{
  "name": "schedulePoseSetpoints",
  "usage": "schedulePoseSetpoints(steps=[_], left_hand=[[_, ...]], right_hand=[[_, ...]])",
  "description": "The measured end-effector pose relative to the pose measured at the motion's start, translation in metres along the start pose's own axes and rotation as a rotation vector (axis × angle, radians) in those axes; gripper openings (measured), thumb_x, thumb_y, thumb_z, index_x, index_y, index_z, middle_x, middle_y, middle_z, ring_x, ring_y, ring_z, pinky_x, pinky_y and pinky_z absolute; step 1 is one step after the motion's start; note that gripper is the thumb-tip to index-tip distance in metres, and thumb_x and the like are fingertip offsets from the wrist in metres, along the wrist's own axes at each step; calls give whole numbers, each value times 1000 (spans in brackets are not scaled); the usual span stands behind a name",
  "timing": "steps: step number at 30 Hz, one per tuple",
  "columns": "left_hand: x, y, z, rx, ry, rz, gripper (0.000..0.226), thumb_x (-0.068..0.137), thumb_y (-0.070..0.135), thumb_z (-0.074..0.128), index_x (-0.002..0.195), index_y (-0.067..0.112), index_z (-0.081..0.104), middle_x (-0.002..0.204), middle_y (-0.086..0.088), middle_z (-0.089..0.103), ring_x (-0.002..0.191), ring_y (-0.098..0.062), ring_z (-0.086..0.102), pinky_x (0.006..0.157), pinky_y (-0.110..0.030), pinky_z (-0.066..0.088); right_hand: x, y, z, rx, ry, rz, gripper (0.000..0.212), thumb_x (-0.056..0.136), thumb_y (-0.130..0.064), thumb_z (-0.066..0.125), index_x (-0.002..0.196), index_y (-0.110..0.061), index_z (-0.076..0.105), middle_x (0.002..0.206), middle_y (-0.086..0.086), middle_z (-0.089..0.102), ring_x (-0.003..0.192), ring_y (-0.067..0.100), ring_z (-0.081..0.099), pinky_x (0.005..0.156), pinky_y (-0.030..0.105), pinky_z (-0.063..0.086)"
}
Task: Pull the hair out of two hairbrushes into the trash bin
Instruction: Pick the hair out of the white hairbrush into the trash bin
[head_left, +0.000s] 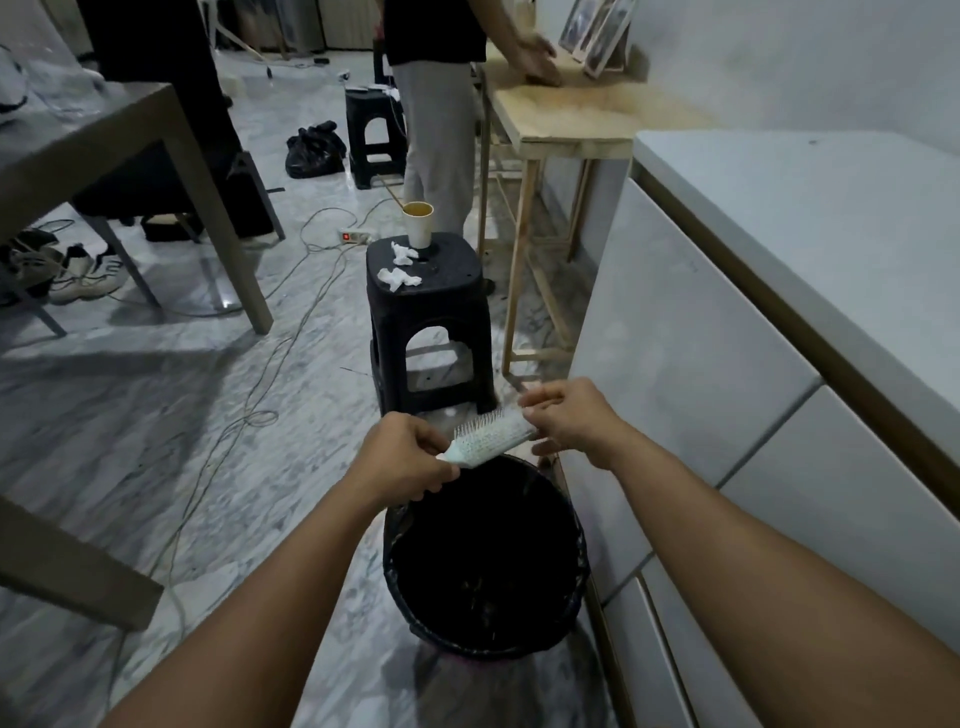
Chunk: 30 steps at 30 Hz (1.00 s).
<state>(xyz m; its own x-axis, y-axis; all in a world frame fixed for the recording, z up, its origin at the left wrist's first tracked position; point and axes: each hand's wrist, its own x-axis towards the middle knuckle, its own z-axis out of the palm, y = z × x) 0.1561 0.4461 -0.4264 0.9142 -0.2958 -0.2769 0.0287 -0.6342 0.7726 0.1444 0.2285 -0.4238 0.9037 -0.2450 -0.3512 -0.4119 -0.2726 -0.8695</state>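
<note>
Left hand (402, 457) and right hand (566, 421) both gripping bristly pale plastic hairbrush (491, 439) above round black-lined trash bin (415, 587).

Pale plastic hairbrush (491, 438), black plastic-lined trash bin (571, 530), glossy marble floor (156, 415), matt black plastic stool (426, 306).

Both bare forearms extend forward from the near edge and converge toward the centre. The left hand (402, 457) is closed, fingers curled in a pinch grip, knuckles up. The right hand (569, 421) sits slightly farther and higher, fingers bent inward toward the left hand.
</note>
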Motion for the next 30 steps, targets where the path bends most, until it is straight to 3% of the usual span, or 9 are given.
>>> schedulePoseSetpoints(steps=[4, 6, 11, 14, 17, 23, 30], left_hand=[[9, 17, -22, 31, -22, 36, 30, 71, 15, 87, 97, 8, 75, 73, -9, 77, 65, -23, 73, 54, -27, 55], [7, 30, -35, 33, -35, 58, 32, 68, 16, 89, 97, 8, 76, 74, -8, 77, 59, -17, 68, 53, -26, 51], [-14, 85, -61, 29, 14, 169, 26, 69, 12, 88, 90, 7, 75, 77, -13, 76, 59, -17, 68, 57, -32, 56], [-39, 126, -69, 50, 20, 255, 25, 68, 5, 87, 88, 9, 72, 76, -8, 69, 54, -8, 64, 48, -18, 52], [-64, 172, -68, 84, -2, 333, 25, 69, 1, 84, 89, 7, 70, 78, -8, 66, 58, -12, 63, 51, -18, 52], [-111, 268, -27, 99, 5, 509, 19, 68, 0, 85, 82, 4, 73, 65, -4, 67, 49, -5, 62, 46, -12, 49], [-151, 357, 79, 83, -55, 650, 19, 65, -1, 83, 75, 9, 72, 68, -9, 71, 58, -20, 64, 58, -31, 57]], right_hand=[[2, -24, -12, -14, 19, -29, 3, 83, -2, 70, 86, -1, 71, 88, 15, 67, 71, 27, 68, 65, 37, 63], [-3, -41, -23, -38, 28, -42, 8, 80, -2, 73, 86, 3, 72, 84, 16, 68, 69, 26, 69, 66, 37, 63], [-37, -100, -58, -108, 67, -107, 6, 79, -2, 74, 81, 3, 71, 86, 18, 68, 71, 29, 71, 60, 33, 62], [-68, -131, -86, -173, 102, -163, 5, 82, -4, 72, 83, 0, 70, 85, 18, 68, 72, 31, 71, 65, 38, 63], [-102, -151, -125, -263, 157, -210, 7, 82, -5, 72, 87, 0, 72, 85, 21, 70, 73, 34, 73, 68, 42, 62], [-187, -161, -227, -408, 327, -246, 15, 82, -7, 72, 95, 0, 74, 86, 14, 73, 72, 21, 70, 66, 34, 62], [-277, -118, -341, -432, 533, -163, 12, 81, 1, 69, 93, 0, 73, 89, 16, 73, 70, 21, 70, 66, 36, 63]])
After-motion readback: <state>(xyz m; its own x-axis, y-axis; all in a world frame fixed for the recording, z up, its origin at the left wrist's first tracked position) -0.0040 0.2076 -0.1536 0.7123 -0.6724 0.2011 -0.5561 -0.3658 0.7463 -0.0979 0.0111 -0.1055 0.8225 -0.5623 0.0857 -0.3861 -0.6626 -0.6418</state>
